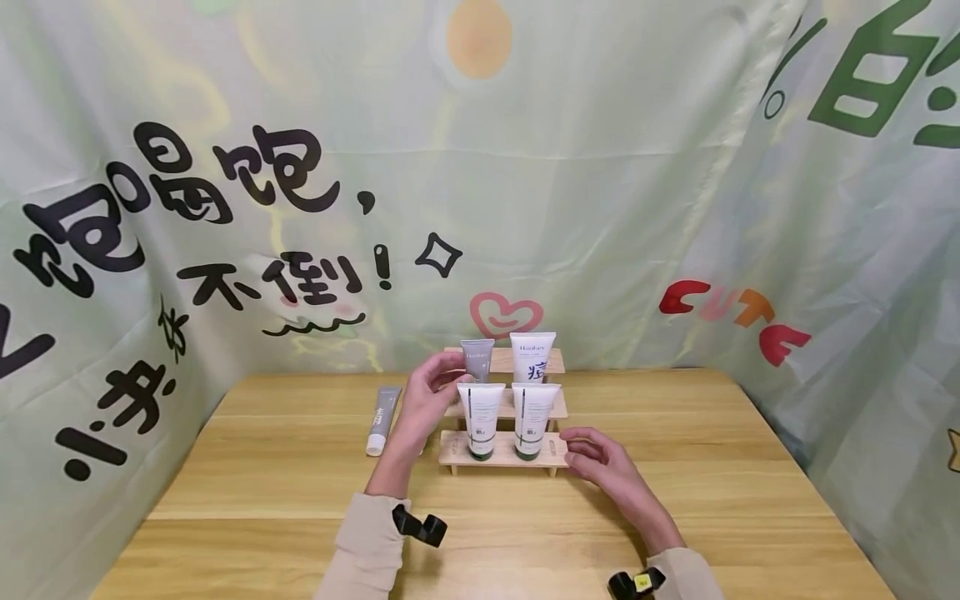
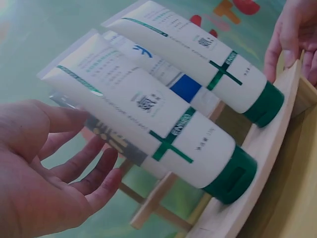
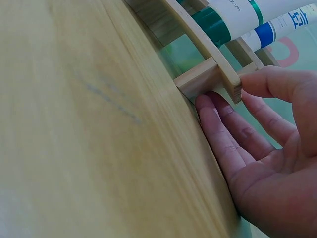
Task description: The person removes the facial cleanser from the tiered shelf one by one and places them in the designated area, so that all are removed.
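Note:
A three-tier wooden stand (image 1: 504, 463) bears two white tubes with green caps, the left tube (image 1: 482, 417) and the right tube (image 1: 532, 417), on its front step. On the back step are a grey tube (image 1: 477, 357) and a white tube with blue lettering (image 1: 533, 354). My left hand (image 1: 433, 392) is beside the grey tube, fingers loosely bent around its left side; in the left wrist view the fingertips stand close to it, with no clear grip. My right hand (image 3: 267, 144) holds the right end of the front step, one digit on the board's end and others under it by the leg.
Another grey tube (image 1: 383, 421) with a white cap lies on the wooden table (image 1: 300, 500), left of the stand. A printed cloth backdrop (image 1: 600, 208) hangs behind the table and along its sides.

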The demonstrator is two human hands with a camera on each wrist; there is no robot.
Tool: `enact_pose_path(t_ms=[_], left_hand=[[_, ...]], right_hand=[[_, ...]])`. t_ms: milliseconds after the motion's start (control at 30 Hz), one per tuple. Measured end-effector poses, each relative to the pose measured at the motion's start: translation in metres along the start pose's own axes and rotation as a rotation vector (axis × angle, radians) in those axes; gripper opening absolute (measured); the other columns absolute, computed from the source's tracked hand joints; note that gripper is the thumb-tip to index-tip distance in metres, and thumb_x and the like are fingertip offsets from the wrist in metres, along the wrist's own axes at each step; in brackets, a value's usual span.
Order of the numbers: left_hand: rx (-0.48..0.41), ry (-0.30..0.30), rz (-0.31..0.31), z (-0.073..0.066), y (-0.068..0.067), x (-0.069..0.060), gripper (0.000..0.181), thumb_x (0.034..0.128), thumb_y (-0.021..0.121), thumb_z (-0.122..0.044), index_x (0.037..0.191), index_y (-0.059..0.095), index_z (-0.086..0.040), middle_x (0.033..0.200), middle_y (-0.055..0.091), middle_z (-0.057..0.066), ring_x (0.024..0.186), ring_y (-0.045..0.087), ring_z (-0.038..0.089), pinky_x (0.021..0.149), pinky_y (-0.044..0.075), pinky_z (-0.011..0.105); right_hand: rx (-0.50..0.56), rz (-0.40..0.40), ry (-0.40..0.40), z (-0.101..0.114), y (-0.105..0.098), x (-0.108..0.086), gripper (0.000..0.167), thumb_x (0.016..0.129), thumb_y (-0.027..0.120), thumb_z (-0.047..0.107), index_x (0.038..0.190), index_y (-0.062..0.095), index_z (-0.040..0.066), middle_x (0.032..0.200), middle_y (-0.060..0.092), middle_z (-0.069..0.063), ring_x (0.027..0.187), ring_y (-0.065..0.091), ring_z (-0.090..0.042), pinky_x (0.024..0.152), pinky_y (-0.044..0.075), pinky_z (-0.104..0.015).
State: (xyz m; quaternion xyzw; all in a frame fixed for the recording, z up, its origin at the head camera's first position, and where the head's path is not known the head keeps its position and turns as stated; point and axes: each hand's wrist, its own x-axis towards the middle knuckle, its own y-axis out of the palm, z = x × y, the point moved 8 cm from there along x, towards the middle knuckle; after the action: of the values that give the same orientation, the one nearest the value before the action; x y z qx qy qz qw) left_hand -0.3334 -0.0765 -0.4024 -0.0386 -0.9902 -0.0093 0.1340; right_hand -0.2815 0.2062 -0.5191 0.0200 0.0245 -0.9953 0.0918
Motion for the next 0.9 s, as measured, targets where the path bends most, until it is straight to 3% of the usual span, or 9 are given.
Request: enact_pose_path(t_ms=[167,333,633,900], left_hand=[[0.024,-0.002,-0.012,0.007,0.005,0.004,0.033,0.0890,0.068,0.013,0.121,0.065,0.004,0.121,0.066,0.022,0.114,0.063,0.038,0.099,0.053,0.036],[0.035,-0.012,-0.016,0.010,0.009,0.008,0.043,0.0846,0.056,0.023,0.121,0.065,0.002,0.120,0.066,0.022,0.114,0.062,0.036,0.104,0.049,0.046],[0.042,-0.018,-0.065,0.010,0.003,0.007,0.037,0.0885,0.065,0.016,0.122,0.065,0.001,0.121,0.067,0.021,0.114,0.063,0.035,0.101,0.051,0.045],[0.009,0.034,-0.108,0.001,-0.013,-0.001,0.036,0.0904,0.067,0.014,0.125,0.060,0.007,0.123,0.066,0.026,0.113,0.063,0.038,0.101,0.051,0.043]], right_hand=[[0.006,-0.001,0.003,0.000,0.001,-0.002,0.045,0.098,0.068,0.010,0.138,0.053,-0.006,0.136,0.059,-0.027,0.120,0.061,-0.029,0.094,0.056,-0.034],[-0.004,-0.001,0.000,0.000,0.000,-0.001,0.046,0.098,0.068,0.010,0.138,0.053,-0.006,0.136,0.058,-0.027,0.121,0.060,-0.029,0.094,0.056,-0.033],[-0.025,0.003,0.005,0.003,-0.002,0.002,0.045,0.099,0.067,0.011,0.138,0.053,-0.006,0.139,0.056,-0.027,0.124,0.059,-0.033,0.094,0.056,-0.033],[-0.004,0.002,-0.001,-0.001,0.000,0.001,0.045,0.098,0.068,0.010,0.138,0.053,-0.006,0.136,0.058,-0.027,0.121,0.061,-0.030,0.093,0.057,-0.033]])
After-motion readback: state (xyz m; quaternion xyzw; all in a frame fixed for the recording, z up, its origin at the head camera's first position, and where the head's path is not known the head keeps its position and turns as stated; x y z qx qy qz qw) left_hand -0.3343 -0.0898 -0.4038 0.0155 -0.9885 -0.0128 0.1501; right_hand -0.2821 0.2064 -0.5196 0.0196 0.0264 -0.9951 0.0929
